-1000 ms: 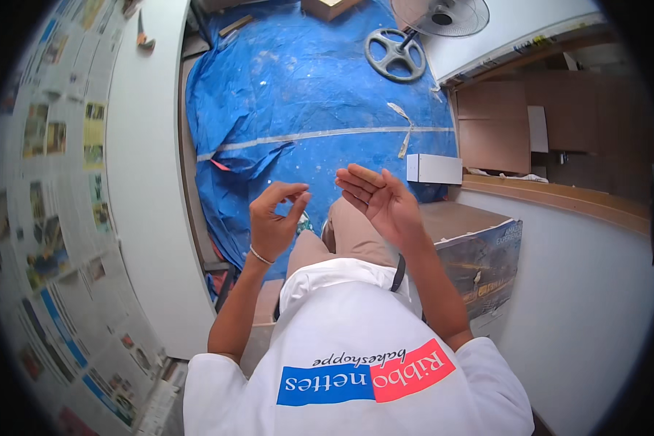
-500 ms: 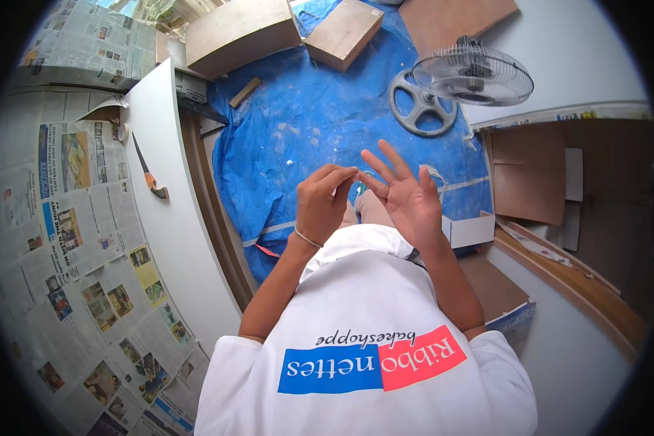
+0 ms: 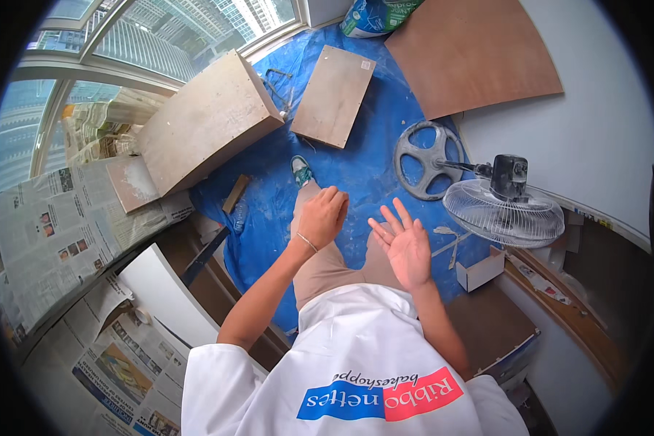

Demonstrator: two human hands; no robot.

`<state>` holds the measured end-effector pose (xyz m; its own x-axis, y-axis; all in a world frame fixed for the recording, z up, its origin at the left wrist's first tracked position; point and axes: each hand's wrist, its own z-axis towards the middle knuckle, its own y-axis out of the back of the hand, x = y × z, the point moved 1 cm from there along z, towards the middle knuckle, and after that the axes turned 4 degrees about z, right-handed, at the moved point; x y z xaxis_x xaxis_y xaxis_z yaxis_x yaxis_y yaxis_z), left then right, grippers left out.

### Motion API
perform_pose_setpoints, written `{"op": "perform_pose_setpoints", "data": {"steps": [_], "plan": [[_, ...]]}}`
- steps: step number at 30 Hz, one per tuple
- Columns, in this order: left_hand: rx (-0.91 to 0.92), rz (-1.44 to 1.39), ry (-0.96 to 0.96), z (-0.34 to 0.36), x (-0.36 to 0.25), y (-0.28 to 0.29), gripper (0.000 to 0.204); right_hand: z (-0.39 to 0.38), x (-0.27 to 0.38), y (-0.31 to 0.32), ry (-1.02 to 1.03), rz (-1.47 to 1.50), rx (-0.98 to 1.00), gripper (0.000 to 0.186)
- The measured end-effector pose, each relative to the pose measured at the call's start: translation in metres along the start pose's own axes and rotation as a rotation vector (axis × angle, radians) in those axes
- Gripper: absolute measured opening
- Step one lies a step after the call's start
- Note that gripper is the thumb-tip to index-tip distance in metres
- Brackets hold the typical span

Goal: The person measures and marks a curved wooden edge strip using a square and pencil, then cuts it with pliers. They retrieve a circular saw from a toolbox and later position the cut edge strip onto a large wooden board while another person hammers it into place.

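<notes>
My left hand point(image 3: 322, 218) is raised in front of my body with its fingers curled and pressed together. Whatever those fingers might hold is hidden. To its right, my right hand point(image 3: 407, 251) is held up with the palm showing and the fingers apart, and nothing lies in it. A gap separates the two hands. Beneath them are my legs and the blue tarp point(image 3: 352, 178) spread over the floor. Closest to my right hand stands a fan with a wire cage point(image 3: 503, 212) and a round grey base point(image 3: 428, 160).
Ahead are a large wooden box point(image 3: 207, 120), a smaller one point(image 3: 334, 94) and a brown panel point(image 3: 472, 54). Newspaper point(image 3: 58, 240) covers the surfaces at left, beside a white board point(image 3: 170, 287). A wood block point(image 3: 236, 193) lies on the tarp. A small white box point(image 3: 481, 270) stands at right.
My left hand has drawn away from the fingers of my right hand, which it was touching. The view has shifted forward, bringing in the windows and my foot, stretched out on the tarp.
</notes>
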<state>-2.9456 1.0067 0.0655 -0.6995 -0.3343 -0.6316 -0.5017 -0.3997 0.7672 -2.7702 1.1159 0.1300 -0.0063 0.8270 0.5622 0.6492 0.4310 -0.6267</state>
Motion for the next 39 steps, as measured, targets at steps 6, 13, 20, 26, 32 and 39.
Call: {"op": "perform_pose_setpoints", "data": {"steps": [6, 13, 20, 26, 32, 39], "plan": [[0.327, 0.064, 0.694, 0.119, 0.325, -0.111, 0.028, 0.244, -0.057, 0.091, -0.065, -0.333, -0.370, 0.061], [0.169, 0.166, 0.926, 0.214, 0.551, -0.318, 0.099, 0.521, -0.204, 0.244, -0.352, -0.849, -0.670, 0.069], [0.209, -0.191, 1.257, 0.242, 0.522, -0.329, 0.085, 0.639, -0.179, 0.247, -0.102, -1.184, -0.646, 0.087], [0.079, -0.011, 0.884, 0.211, 0.323, -0.298, 0.060, 0.617, -0.104, 0.165, 0.050, -0.854, -0.593, 0.091], [0.215, -0.486, 0.830, 0.217, 0.290, -0.329, 0.033, 0.550, -0.060, 0.229, 0.000, -0.759, -0.628, 0.071], [0.012, -0.270, 1.058, 0.243, 0.468, -0.433, 0.020, 0.542, -0.052, 0.252, -0.014, -0.691, -0.606, 0.074]]}}
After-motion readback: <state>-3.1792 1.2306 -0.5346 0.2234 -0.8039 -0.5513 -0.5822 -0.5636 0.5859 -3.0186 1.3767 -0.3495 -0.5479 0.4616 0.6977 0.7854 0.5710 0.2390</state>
